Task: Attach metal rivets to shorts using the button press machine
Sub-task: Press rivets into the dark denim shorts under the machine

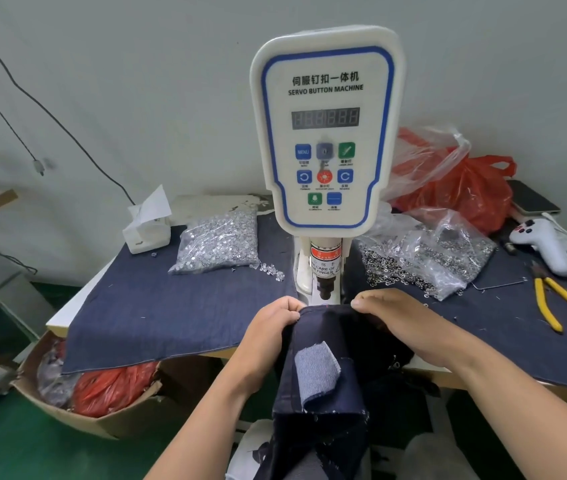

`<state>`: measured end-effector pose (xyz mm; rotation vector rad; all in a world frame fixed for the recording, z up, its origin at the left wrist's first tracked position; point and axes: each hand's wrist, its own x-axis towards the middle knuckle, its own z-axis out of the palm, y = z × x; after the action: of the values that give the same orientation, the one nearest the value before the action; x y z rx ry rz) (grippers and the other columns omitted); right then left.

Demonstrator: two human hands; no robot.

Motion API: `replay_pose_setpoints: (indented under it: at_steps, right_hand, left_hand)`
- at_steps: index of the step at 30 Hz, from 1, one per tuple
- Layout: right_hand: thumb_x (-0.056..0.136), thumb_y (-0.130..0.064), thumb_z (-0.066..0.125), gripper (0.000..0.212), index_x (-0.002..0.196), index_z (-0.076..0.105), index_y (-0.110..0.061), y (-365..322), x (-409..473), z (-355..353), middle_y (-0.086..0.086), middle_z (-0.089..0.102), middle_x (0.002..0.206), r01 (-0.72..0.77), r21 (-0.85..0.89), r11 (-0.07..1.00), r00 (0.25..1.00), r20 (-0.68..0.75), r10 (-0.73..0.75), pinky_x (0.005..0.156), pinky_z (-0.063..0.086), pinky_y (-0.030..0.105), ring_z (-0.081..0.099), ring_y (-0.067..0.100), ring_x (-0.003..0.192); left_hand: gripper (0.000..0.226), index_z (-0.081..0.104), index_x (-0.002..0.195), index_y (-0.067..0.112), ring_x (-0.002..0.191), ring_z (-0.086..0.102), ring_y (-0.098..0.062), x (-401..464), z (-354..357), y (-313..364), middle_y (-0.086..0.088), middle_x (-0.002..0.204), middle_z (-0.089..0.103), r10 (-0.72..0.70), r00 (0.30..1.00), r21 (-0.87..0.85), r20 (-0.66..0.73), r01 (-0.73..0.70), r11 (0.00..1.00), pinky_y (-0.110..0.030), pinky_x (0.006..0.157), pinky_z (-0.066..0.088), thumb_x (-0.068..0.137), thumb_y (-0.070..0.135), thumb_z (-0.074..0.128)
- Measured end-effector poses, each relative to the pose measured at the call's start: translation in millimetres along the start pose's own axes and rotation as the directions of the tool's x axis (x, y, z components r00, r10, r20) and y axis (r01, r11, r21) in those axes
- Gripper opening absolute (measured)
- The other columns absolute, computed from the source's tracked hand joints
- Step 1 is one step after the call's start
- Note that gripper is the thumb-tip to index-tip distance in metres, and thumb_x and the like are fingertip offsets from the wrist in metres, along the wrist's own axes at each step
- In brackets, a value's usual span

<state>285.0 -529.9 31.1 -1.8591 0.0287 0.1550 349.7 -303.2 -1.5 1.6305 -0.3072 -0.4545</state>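
Dark denim shorts (327, 344) hang from the table's front edge down toward my lap, their top edge just below the black punch (325, 289) of the white servo button machine (325, 133). My left hand (271, 327) pinches the top edge of the shorts on the left. My right hand (400, 320) grips the same edge on the right, thumb on top. A lighter striped denim patch (318, 372) shows on the shorts. A clear bag of silver rivet caps (219, 240) lies left of the machine, and a bag of ring-shaped rivet parts (427, 258) lies right of it.
Blue denim cloth (171, 313) covers the table. Yellow-handled pliers (562, 306), a white handheld tool (545, 247), red plastic bags (462, 188) and a tissue box (147, 230) sit around the machine. A cardboard box (95, 414) with red bags stands on the floor at left.
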Motion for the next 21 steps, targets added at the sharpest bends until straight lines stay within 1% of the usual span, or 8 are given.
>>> replay_pose_setpoints:
  at_steps: [4,6,7,9,10,14,18,21]
  right_hand:
    - [0.081,-0.049,0.056,0.039,0.073,0.035,-0.018,1.7,1.6,0.1,0.003,0.034,0.077,-0.023,0.001,1.000,1.000,-0.007,0.023,0.072,0.027,0.038,0.034,0.016,0.073]
    - [0.081,-0.049,0.055,0.039,0.073,0.034,-0.018,1.4,1.5,0.2,0.003,0.032,0.076,-0.029,-0.018,0.999,0.999,-0.016,0.029,0.069,0.026,0.037,0.032,0.016,0.072]
    - [0.081,-0.049,0.055,0.039,0.073,0.033,-0.018,1.4,1.3,0.3,0.003,0.031,0.076,-0.031,-0.030,0.999,0.999,-0.021,0.030,0.067,0.025,0.037,0.030,0.017,0.072]
    - [0.082,-0.050,0.054,0.040,0.073,0.032,-0.018,2.0,0.8,1.1,0.003,0.030,0.075,-0.027,-0.066,0.997,0.999,-0.033,0.024,0.065,0.024,0.037,0.028,0.018,0.071]
    - [0.082,-0.051,0.053,0.040,0.073,0.032,-0.018,2.2,0.8,1.5,0.002,0.030,0.074,-0.022,-0.091,0.996,0.999,-0.041,0.018,0.064,0.024,0.037,0.028,0.017,0.071]
    - [0.083,-0.049,0.051,0.040,0.072,0.031,-0.017,1.1,0.4,3.9,0.001,0.029,0.072,-0.020,-0.128,0.992,0.997,-0.071,0.011,0.063,0.024,0.036,0.028,0.015,0.067]
    - [0.085,-0.046,0.051,0.039,0.073,0.030,-0.014,-0.1,-0.3,5.2,0.002,0.028,0.073,-0.023,-0.115,0.993,0.996,-0.090,0.012,0.064,0.024,0.036,0.028,0.014,0.068]
    - [0.086,-0.043,0.051,0.038,0.074,0.031,-0.014,-0.7,-0.4,5.0,0.004,0.029,0.075,-0.027,-0.094,0.995,0.997,-0.080,0.020,0.066,0.023,0.037,0.028,0.016,0.070]
  left_hand:
    - [0.015,0.070,0.074,0.027,0.072,0.058,-0.012,1.6,-0.3,-5.4,0.001,0.077,0.067,0.006,1.000,-0.065,0.026,-0.005,0.998,-0.032,0.069,0.044,0.079,0.023,0.057]
    - [0.013,0.070,0.080,0.027,0.075,0.059,-0.014,1.8,-0.7,-8.5,0.000,0.080,0.068,0.016,0.999,-0.106,0.032,-0.012,0.994,-0.034,0.071,0.045,0.080,0.023,0.058]
    - [0.011,0.069,0.086,0.026,0.077,0.059,-0.014,1.8,-1.4,-10.3,0.000,0.082,0.067,0.017,0.999,-0.135,0.028,-0.013,0.991,-0.034,0.073,0.044,0.081,0.024,0.059]
    - [0.023,0.058,0.102,0.026,0.079,0.059,-0.015,2.1,-4.0,-14.3,-0.001,0.085,0.064,0.006,1.000,-0.206,0.028,0.000,0.979,-0.032,0.073,0.045,0.080,0.027,0.063]
    - [0.028,0.052,0.106,0.025,0.080,0.059,-0.016,2.9,-5.2,-15.9,-0.003,0.087,0.063,-0.003,0.999,-0.246,0.035,0.011,0.969,-0.031,0.072,0.046,0.081,0.027,0.064]
    - [0.027,0.046,0.109,0.020,0.079,0.061,-0.018,6.1,-5.3,-19.7,-0.010,0.093,0.064,-0.007,1.000,-0.360,0.025,0.016,0.933,-0.026,0.066,0.051,0.086,0.017,0.062]
    - [0.033,0.044,0.110,0.019,0.078,0.063,-0.020,8.3,-3.0,-23.7,-0.009,0.092,0.069,0.002,1.000,-0.426,-0.002,-0.002,0.905,-0.034,0.070,0.049,0.083,0.013,0.062]
    - [0.033,0.043,0.110,0.020,0.076,0.062,-0.020,9.4,-3.4,-24.5,-0.008,0.092,0.069,0.016,1.000,-0.422,0.007,-0.012,0.906,-0.035,0.070,0.048,0.084,0.012,0.061]
